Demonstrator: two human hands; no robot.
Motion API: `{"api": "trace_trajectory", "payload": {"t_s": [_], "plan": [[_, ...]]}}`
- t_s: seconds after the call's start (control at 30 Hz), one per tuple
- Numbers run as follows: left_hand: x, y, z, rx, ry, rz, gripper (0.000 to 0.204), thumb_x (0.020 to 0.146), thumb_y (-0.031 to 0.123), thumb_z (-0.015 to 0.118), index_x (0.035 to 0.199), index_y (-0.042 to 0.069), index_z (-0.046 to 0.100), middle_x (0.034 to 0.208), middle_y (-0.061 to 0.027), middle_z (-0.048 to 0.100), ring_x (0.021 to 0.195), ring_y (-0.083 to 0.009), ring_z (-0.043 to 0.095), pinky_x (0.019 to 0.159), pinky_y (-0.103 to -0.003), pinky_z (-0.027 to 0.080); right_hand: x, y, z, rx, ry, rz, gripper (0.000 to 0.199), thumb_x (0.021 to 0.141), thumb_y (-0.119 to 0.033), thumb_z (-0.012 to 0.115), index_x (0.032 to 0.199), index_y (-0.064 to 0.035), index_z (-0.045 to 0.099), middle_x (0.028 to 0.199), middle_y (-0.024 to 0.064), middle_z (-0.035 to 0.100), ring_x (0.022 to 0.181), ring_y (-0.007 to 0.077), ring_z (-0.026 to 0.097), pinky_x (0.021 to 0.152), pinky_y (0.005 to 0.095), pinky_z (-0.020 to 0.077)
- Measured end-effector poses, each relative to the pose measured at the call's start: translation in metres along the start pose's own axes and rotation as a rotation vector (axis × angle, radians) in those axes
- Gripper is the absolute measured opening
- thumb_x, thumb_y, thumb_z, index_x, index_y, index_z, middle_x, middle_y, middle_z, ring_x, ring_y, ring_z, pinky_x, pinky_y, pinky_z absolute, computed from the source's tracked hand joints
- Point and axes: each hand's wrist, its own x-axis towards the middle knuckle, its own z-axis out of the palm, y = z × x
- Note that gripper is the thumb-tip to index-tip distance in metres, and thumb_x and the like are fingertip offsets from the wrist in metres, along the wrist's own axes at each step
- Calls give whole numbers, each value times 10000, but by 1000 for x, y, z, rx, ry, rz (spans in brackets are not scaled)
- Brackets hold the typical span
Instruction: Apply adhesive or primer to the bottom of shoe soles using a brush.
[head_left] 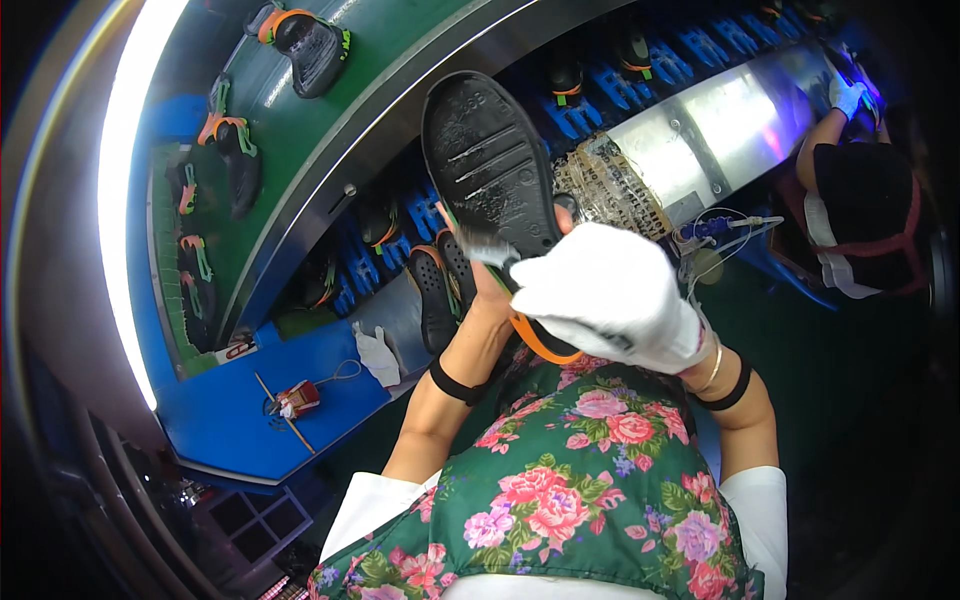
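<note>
**Black shoe sole-up, white glove closed round a brush**

Here on the far left, a tube light (112,200) glares beside a green conveyor (285,140) dotted with shoes; below, a blue table (230,405) carries a small red bundle (300,398) and a thin stick. Centre: the black shoe (485,155) is up above the lap, sole showing, the bare left hand (489,292) clasping it from beneath! The gloved right hand (610,290) bunches its fingers, pinching what looks like a brush (487,249). Right, a metal duct (720,125) stretches toward a seated co-worker (868,210) in violet light.

Hard to make out: the left palm hides behind the shoe, the brush handle vanishes into the glove, and shadow swallows the co-worker's outline.

Textures: crumpled white cloth (376,353), perforated dark clogs (434,300), ridged, glossy sole, orange trim, soft white glove, flowered green apron (560,480), crinkled brown wrap (608,185) on the duct.
</note>
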Motion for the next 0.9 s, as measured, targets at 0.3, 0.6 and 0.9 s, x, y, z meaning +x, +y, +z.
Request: {"api": "trace_trajectory", "payload": {"t_s": [0.3, 0.6, 0.9], "plan": [[6, 8, 0, 21, -7, -90, 1216, 713, 1042, 301, 1291, 8, 576, 1041, -179, 667, 891, -325, 693, 817, -497, 596, -17, -1, 6, 25, -48, 38, 341, 782, -40, 795, 1119, -87, 779, 1096, 118, 772, 941, 277, 737, 809, 392, 580], [14, 26, 3, 88, -20, -6, 1220, 702, 1042, 302, 1286, 8, 583, 1057, -190, 673, 902, -343, 699, 837, -496, 596, -14, 1, 7, 46, -32, 46, 281, 756, -45, 823, 1033, -82, 794, 1055, 121, 777, 867, 268, 737, 740, 372, 582], [20, 39, 11, 127, -38, 80, 1241, 685, 1046, 310, 1309, 6, 573, 1020, -198, 677, 905, -338, 708, 808, -480, 609, -10, 3, -3, 66, -66, 96, 323, 744, -2, 818, 1054, -84, 793, 1052, 116, 777, 849, 276, 735, 735, 357, 577]]}}
